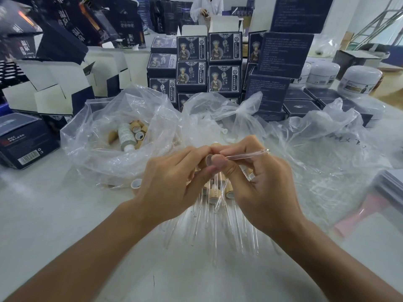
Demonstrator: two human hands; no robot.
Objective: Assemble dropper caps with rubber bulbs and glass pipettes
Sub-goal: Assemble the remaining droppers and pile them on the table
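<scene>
My left hand point(174, 182) grips a tan dropper cap point(208, 159) with its open end turned toward my right hand. My right hand point(259, 177) pinches a clear glass pipette point(248, 154) between thumb and fingers. The pipette lies nearly level, one end at the cap's mouth and the other pointing right. Below my hands several finished droppers point(216, 192) and loose glass pipettes point(218, 227) lie on the white table point(65, 214). A clear bag point(104, 149) at the left holds several tan caps point(137, 127). White rubber bulbs point(224, 130) show in the middle bag.
Another loose cap point(136, 184) lies left of my left hand. A dark blue box point(24, 140) sits at far left. Stacked printed boxes point(209, 64) and white jars point(359, 79) stand behind the bags. A person in white stands at the back. Pink and grey items point(379, 197) lie at the right.
</scene>
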